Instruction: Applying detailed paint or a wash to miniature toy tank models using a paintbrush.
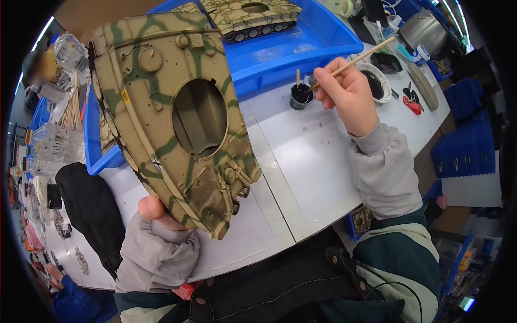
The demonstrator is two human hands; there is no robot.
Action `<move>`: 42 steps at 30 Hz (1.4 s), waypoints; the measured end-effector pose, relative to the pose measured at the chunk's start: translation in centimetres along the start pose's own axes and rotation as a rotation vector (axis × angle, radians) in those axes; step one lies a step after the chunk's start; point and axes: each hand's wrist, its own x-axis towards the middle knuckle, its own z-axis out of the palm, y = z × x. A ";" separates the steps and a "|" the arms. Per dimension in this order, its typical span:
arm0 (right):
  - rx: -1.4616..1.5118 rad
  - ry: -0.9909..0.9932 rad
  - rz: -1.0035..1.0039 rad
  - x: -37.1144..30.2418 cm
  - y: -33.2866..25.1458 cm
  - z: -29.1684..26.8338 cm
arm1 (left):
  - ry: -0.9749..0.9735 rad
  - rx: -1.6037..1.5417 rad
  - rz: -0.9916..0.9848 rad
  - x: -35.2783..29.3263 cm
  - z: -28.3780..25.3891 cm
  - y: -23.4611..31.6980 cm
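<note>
My left hand holds up a large model tank hull, tan with green camouflage stripes and an oval opening in its top; only part of the hand shows from under its near end. My right hand grips a thin wooden-handled brush, its tip dipped into a small black paint pot on the white table. A second stick stands in that pot.
A blue tray behind holds another camouflaged tank model. A black-stained dish, red clippers and bottles lie at right. Clear plastic parts and sticks crowd the left. Blue bins stand off the table's right.
</note>
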 end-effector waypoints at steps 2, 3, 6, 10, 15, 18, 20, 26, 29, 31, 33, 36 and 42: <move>-0.053 0.005 0.003 0.1 0.3 0.1 | 0.001 -0.008 0.000 0.1 -0.1 -0.3; -0.051 -0.002 0.003 0.1 0.3 0.3 | 0.007 -0.008 0.004 -0.1 0.0 -0.4; -0.064 -0.002 0.029 0.2 0.4 0.4 | 0.012 -0.007 0.008 0.3 -0.2 -0.7; -0.149 0.000 -0.014 0.2 0.4 0.3 | 0.018 -0.008 0.007 0.7 -0.3 -1.0; -0.180 0.003 -0.048 0.3 0.6 0.5 | 0.037 -0.007 0.013 0.6 -0.3 -1.3; -0.201 0.009 -0.034 0.2 0.6 0.5 | 0.035 -0.013 0.019 0.4 -0.8 -1.4; -0.215 0.010 -0.026 0.2 0.4 0.6 | -0.058 -0.077 0.008 0.7 -1.9 -1.5; -0.246 0.000 -0.013 0.1 0.5 0.6 | -0.016 -0.105 -0.031 0.0 -2.4 -1.5; -0.235 -0.005 -0.018 0.1 0.5 0.6 | -0.026 -0.105 -0.023 0.4 -2.5 -1.5; -0.241 -0.007 -0.015 0.1 0.4 0.6 | -0.025 -0.098 -0.018 0.7 -2.3 -1.5; -0.247 -0.008 -0.012 0.1 0.4 0.6 | -0.027 -0.097 -0.013 1.2 -1.8 -1.3; -0.242 -0.012 -0.020 0.2 0.6 0.6 | -0.026 -0.089 -0.001 2.0 -0.8 -1.0; 0.102 0.105 -0.197 -0.3 -0.6 0.8 | -0.048 -0.106 0.048 4.7 2.8 -0.6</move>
